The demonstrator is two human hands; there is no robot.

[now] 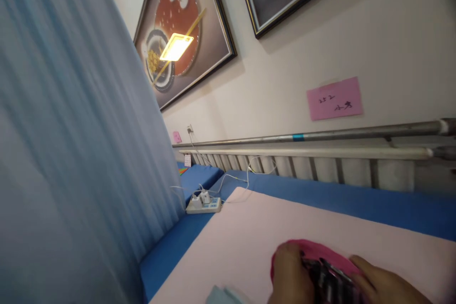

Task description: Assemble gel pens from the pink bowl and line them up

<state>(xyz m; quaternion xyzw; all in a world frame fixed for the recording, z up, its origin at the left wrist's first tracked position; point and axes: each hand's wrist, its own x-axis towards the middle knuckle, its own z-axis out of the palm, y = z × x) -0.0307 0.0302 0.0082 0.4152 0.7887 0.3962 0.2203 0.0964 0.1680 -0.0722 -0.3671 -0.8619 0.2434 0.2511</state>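
Observation:
At the bottom edge of the view, my left hand (289,273) and my right hand (383,282) rest on a pale pink sheet (256,232). Both hands touch a magenta fabric piece (320,250) with a dark checked cloth (329,280) bunched between them. My left hand's fingers curl against the cloth. The fingers of my right hand are mostly cut off by the frame and blurred.
A blue curtain (71,142) hangs close on the left. A white power strip (204,204) with plugged cables lies on the blue mattress (356,202). A metal and white bed rail (320,152) runs along the wall, with a pink note (335,98) and framed pictures (181,33) above.

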